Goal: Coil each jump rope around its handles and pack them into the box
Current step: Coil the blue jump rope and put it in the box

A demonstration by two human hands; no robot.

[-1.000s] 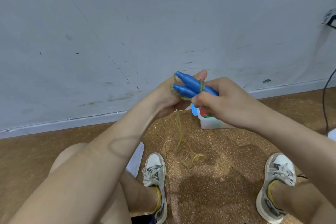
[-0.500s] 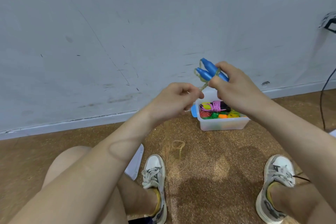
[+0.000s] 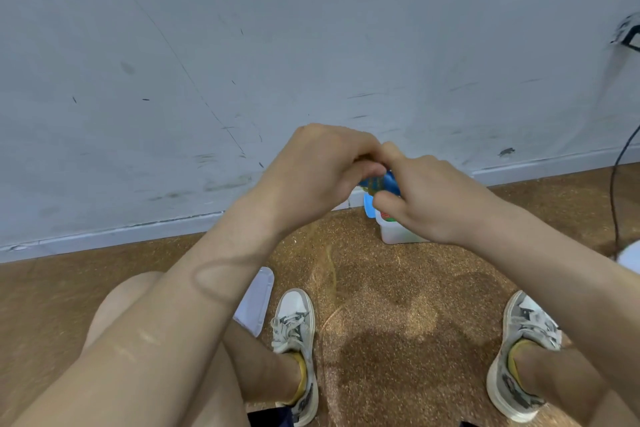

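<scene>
Mid-coil on one rope, judging by the pose. R hand (image 3: 436, 204) has its fingers (image 3: 388, 206) curled round the pair of blue handles (image 3: 382, 182), thumb up on top. The two are clamped side by side, prob. so they act as one spool and don't splay while cord goes on. L hand (image 3: 322, 170) is pressed right against them, fingers bent in tight. It seems to pinch the yellowish rope (image 3: 330, 263) at the handles, but the actual contact is hidden behind the knuckles. A few green-yellow turns show on the blue between the hands. The rest of the rope hangs from under the L hand to the floor (image 3: 398, 288), thin and faint, so there's slack left to wind. Both hands are held up off the floor, directly above the box (image 3: 393, 236), which sits by the wall w/ coloured bundles just visible inside. That makes for a short drop once this one's coiled. Its lid (image 3: 258, 298) lies off to the L by a shoe, out of the way so the box is open for packing. Next, I'd guess: more wraps, w/ tension kept up so the loops don't slip off.
</scene>
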